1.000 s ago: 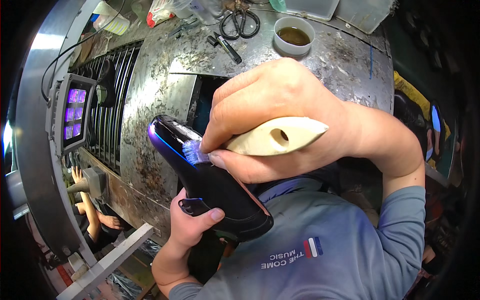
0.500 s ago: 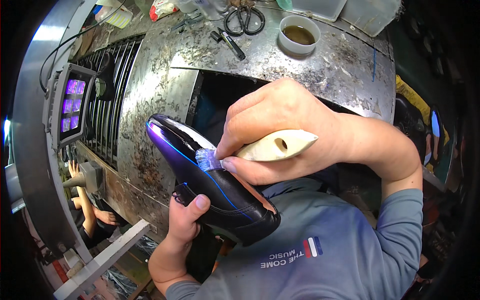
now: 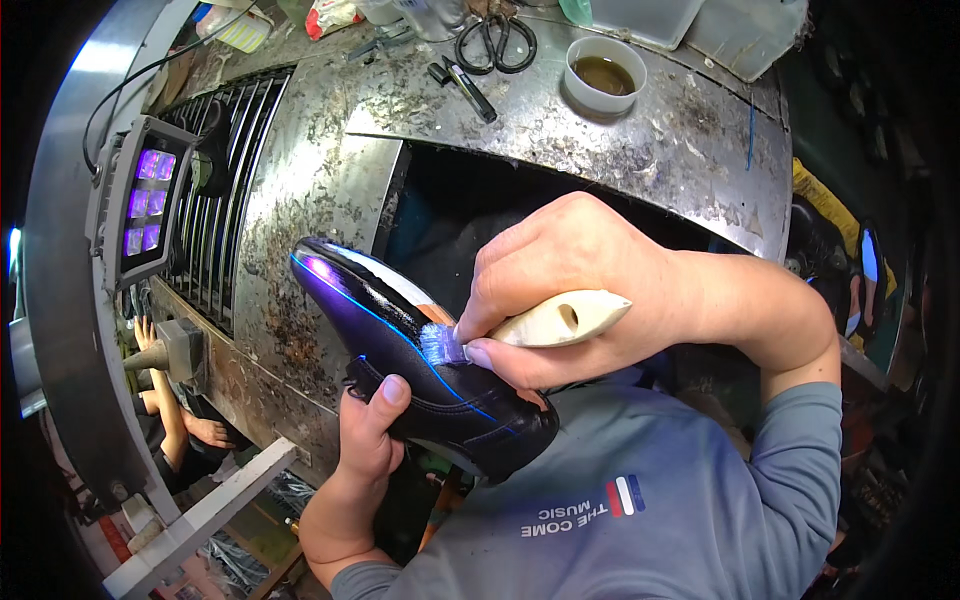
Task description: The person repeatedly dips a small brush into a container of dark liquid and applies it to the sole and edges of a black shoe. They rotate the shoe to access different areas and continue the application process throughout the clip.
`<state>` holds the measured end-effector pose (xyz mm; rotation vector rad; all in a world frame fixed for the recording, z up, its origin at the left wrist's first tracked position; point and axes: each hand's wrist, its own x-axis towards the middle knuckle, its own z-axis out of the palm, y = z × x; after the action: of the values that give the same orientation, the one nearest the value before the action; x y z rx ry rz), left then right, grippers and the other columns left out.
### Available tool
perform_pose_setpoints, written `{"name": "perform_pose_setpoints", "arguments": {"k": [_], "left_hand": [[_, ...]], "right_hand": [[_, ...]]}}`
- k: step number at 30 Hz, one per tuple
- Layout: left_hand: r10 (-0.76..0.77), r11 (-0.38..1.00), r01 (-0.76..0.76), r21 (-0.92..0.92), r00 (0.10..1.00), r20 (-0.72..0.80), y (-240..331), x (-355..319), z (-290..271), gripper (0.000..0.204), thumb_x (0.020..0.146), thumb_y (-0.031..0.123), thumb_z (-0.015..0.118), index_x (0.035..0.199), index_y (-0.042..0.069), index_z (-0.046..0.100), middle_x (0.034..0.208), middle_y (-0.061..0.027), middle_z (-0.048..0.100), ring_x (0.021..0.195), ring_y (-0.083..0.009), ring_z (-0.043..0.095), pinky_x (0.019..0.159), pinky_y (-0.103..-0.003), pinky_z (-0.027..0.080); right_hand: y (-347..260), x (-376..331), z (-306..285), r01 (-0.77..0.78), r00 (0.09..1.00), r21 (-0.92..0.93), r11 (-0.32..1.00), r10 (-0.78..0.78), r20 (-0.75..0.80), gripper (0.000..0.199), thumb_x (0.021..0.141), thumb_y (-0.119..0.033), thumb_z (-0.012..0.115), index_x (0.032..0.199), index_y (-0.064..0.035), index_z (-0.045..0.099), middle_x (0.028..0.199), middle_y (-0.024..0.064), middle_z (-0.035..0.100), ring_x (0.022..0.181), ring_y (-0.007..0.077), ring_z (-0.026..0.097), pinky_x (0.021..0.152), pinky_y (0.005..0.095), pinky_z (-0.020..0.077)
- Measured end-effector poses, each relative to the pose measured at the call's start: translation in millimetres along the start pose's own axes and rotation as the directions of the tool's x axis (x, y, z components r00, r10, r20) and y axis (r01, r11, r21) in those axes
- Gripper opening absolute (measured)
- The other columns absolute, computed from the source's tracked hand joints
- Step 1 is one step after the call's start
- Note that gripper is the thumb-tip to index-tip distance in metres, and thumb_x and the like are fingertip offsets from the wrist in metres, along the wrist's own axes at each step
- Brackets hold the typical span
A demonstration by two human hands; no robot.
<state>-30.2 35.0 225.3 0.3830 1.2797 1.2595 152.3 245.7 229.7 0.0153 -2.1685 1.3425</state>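
A black leather shoe (image 3: pixel 400 380) lies slanted in front of my body, toe toward the upper left and heel against my grey shirt. My left hand (image 3: pixel 368 440) is closed on it at the opening, thumb outside; the other fingers are mostly hidden. A thin glowing blue line runs along the shoe's side, with purple light on the toe. Between that line and the sole edge the surface shines as if wet. My right hand (image 3: pixel 585 280) grips a flat brush (image 3: pixel 562 318) by its pale wooden handle, its bristles touching the shoe beside the blue line at mid-length.
A lamp with purple lights (image 3: pixel 147 203) stands at the left, near a barred grate (image 3: pixel 240 170). On the stained metal bench (image 3: pixel 680 150) are a white cup of brownish liquid (image 3: pixel 605 75), black-handled scissors (image 3: pixel 495 45) and a marker (image 3: pixel 470 92). Another person's hands (image 3: pixel 205 432) show at far left.
The brush and my right hand have moved down and slightly right along the shoe, toward the heel. The glossy area reaches farther along its side. My left hand keeps its hold.
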Motion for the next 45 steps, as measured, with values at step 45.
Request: {"name": "perform_pose_setpoints", "arguments": {"k": [45], "left_hand": [[0.139, 0.978, -0.149, -0.143, 0.987, -0.081, -21, -1, -14, 0.044, 0.099, 0.031, 0.067, 0.133, 0.003, 0.061, 0.122, -0.0105, 0.071, 0.111, -0.0228, 0.068, 0.103, -0.040, 0.052]], "right_hand": [[103, -72, -170, -0.624, 0.769, -0.475, 0.620, 0.382, -0.512, 0.018, 0.098, -0.010, 0.070, 0.113, 0.0005, 0.072, 0.109, 0.0083, 0.073, 0.102, 0.0112, 0.065, 0.091, 0.0264, 0.0500]]}}
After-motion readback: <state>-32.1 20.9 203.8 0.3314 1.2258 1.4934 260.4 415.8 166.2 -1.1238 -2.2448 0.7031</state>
